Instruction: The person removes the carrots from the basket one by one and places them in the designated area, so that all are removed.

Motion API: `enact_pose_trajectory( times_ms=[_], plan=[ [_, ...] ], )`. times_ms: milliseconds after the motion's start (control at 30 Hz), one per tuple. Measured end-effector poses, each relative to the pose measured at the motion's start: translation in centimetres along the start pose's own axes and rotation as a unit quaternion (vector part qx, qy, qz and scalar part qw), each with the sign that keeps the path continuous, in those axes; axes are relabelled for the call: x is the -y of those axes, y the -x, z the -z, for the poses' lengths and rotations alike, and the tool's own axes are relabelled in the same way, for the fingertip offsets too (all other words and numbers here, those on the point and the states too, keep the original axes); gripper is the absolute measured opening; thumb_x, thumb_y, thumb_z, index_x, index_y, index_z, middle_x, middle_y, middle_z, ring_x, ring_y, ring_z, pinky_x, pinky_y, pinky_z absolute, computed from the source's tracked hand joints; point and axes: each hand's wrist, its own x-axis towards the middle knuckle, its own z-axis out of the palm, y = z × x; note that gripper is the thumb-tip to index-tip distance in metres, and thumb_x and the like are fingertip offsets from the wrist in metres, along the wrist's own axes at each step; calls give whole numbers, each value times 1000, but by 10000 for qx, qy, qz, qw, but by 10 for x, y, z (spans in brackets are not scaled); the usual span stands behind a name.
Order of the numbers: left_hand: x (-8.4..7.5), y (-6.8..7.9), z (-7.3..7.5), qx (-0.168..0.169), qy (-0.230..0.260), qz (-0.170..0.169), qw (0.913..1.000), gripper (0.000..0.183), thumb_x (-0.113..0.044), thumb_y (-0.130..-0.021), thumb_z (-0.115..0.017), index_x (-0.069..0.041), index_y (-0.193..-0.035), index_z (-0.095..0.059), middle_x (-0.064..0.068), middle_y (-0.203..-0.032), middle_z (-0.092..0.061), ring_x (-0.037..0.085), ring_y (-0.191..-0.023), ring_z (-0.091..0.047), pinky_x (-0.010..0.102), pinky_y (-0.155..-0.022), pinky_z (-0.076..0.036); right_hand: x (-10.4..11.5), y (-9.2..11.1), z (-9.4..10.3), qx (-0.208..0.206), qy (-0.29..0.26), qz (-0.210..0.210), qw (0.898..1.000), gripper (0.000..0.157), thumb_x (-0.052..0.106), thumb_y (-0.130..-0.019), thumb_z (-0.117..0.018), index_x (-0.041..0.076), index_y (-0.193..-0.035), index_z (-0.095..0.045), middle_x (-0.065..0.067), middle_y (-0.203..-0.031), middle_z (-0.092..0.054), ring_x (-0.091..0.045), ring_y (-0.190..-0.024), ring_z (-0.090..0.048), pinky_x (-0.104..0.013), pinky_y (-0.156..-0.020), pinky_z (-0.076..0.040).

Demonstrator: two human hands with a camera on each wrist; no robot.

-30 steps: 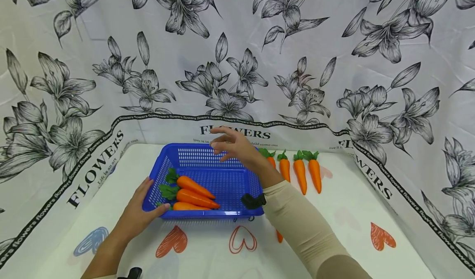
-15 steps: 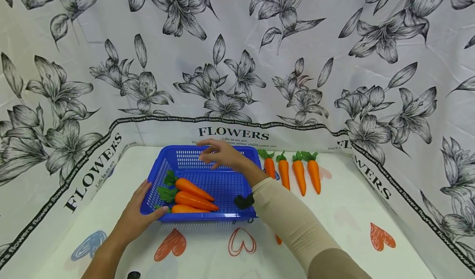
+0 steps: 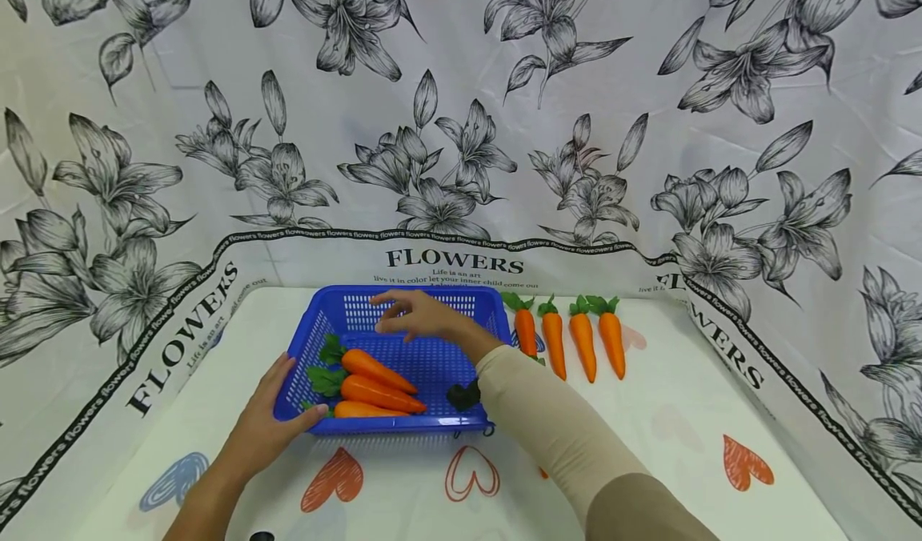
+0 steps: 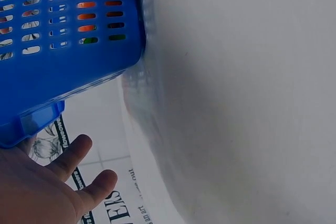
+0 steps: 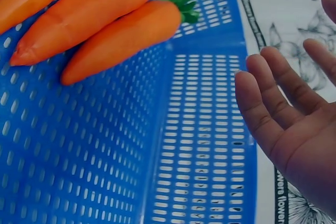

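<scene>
A blue perforated plastic basket (image 3: 403,424) stands on the table with three orange carrots (image 3: 382,394) lying in its left part, green tops to the left. My left hand (image 3: 262,421) holds the basket's near left corner, thumb over the rim and fingers along the outer side. In the left wrist view, two fingers of that hand (image 4: 39,195) stick out past the basket rim (image 4: 39,124). My right hand (image 3: 421,317) hovers over the back of the basket, fingers loosely bent and holding nothing. The right wrist view shows its fingers (image 5: 275,90) spread beside the basket wall.
Several more carrots (image 3: 582,345) lie in a row right of the basket, tops toward the back. Another carrot's tip (image 3: 543,473) shows beside the right sleeve (image 3: 562,429). A flower-printed cloth (image 3: 446,157) hangs behind the white table cover (image 3: 670,461) with printed hearts.
My right hand has moved left and a little down over the basket, its fingers staying loose. My left hand keeps its place at the corner. The carrots in the basket lie as before.
</scene>
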Motion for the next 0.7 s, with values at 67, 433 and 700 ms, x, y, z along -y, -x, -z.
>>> enact_pose_trajectory(
  times_ms=[67,433,700],
  plan=[
    [0,0,0,-9,16,-22,10000,101,-49,-85,-69,-13,-156,-8,16,-160,0,53,-136,-15,76,-96,-20,-2,-2,-2,21,59,-42,10000,48,28,-90,-69,26,-136,-55,1,-117,-62,-16,-100,-61,-39,-76,-56],
    [-1,2,0,-4,-9,-10,10000,101,-48,-85,-70,-10,-156,-8,17,-160,1,53,-136,-14,76,-96,-20,-10,-10,-15,286,369,-334,9984,49,31,-90,-68,25,-137,-54,-2,-120,-61,-14,-101,-59,-42,-79,-56],
    [-2,1,0,-50,-31,-45,10000,101,-50,-85,-69,-10,-156,-9,17,-160,0,53,-136,-15,76,-97,-20,-19,-15,-20,791,558,-755,9924,56,31,-90,-68,24,-143,-48,-4,-121,-60,-19,-103,-59,-40,-76,-56]
  ],
)
